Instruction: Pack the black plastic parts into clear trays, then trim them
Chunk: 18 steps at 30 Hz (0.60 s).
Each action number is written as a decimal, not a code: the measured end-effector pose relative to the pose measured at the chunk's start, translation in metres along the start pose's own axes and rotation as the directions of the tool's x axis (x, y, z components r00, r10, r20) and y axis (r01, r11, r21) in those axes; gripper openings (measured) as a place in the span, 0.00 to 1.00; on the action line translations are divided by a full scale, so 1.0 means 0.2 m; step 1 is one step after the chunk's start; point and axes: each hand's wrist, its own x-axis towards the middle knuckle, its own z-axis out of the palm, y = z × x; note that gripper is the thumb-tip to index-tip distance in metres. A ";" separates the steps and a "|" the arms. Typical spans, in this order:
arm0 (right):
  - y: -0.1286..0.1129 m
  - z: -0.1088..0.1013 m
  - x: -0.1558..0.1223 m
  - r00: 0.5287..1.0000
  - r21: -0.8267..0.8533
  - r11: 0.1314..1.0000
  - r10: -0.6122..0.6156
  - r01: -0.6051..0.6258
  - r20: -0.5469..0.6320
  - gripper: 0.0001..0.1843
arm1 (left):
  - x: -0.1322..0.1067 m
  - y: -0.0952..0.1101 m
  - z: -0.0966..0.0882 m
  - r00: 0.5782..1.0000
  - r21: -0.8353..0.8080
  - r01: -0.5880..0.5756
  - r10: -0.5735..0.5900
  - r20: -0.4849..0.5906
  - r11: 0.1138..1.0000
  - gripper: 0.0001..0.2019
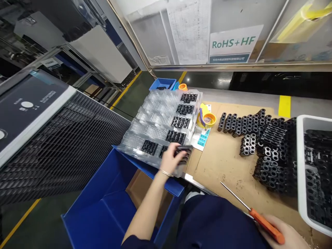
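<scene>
My left hand (171, 159) reaches out over a clear plastic blister tray (155, 121) and its fingers are closed round a block of black plastic parts (184, 152) at the tray's near right corner. Other pockets along the tray's right side hold more black blocks (181, 121). My right hand (284, 231) rests at the bottom right on the cardboard, gripping the orange handle of a screwdriver (264, 224) whose thin shaft points up and left.
A heap of black plastic parts (261, 138) lies on the cardboard sheet (223, 162). A white bin (301, 166) with more parts stands at right. A yellow tape roll (206, 119) sits beside the tray. A blue crate (109, 211) stands below the tray, a black machine (52, 138) at left.
</scene>
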 end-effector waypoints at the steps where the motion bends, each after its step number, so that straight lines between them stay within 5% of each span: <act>1: -0.02 0.01 0.01 1.000 -0.013 1.000 0.011 -0.010 0.005 0.15 | 0.04 -0.03 -0.13 0.994 0.044 -0.028 0.033 -0.108 0.999 0.18; 4: -0.12 0.04 0.02 0.998 -0.070 0.996 0.052 -0.050 0.035 0.16 | 0.22 -0.16 -0.42 0.954 0.192 -0.058 0.111 -0.278 0.980 0.21; 7: -0.23 0.06 0.04 0.995 -0.094 0.992 0.089 -0.084 0.049 0.16 | 0.42 -0.32 -0.54 0.971 0.330 -0.090 0.156 -0.179 0.940 0.23; 12: -0.32 0.06 0.04 0.982 -0.100 0.980 0.180 -0.175 0.054 0.18 | 0.52 -0.53 -0.50 0.987 0.477 -0.161 0.132 0.095 0.864 0.35; 18: -0.31 0.09 0.04 0.986 -0.091 0.983 0.163 -0.161 0.018 0.20 | 0.47 -0.59 -0.45 0.988 0.607 -0.152 0.134 0.074 0.780 0.31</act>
